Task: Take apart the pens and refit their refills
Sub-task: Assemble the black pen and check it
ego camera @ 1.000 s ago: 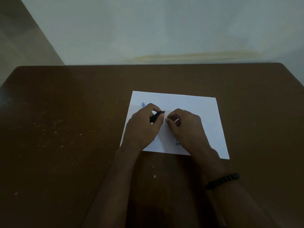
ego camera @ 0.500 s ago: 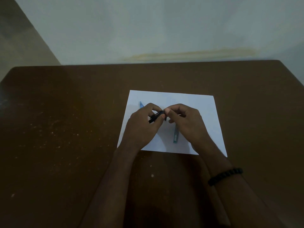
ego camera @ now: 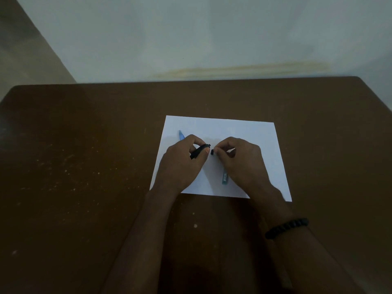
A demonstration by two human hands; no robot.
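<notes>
While the left hand (ego camera: 182, 164) grips a black pen (ego camera: 199, 151) over the paper (ego camera: 263, 141), the right hand (ego camera: 239, 162) pinches what looks like its small black cap (ego camera: 212, 152); the two parts sit just apart.

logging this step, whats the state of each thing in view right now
black pen: held in the left hand, one end open
small black piece: off the pen, pinched by the right hand
blue pen: lying flat on the white paper, partly under the right hand
second blue pen: on the paper, mostly hidden behind the left hand
</notes>
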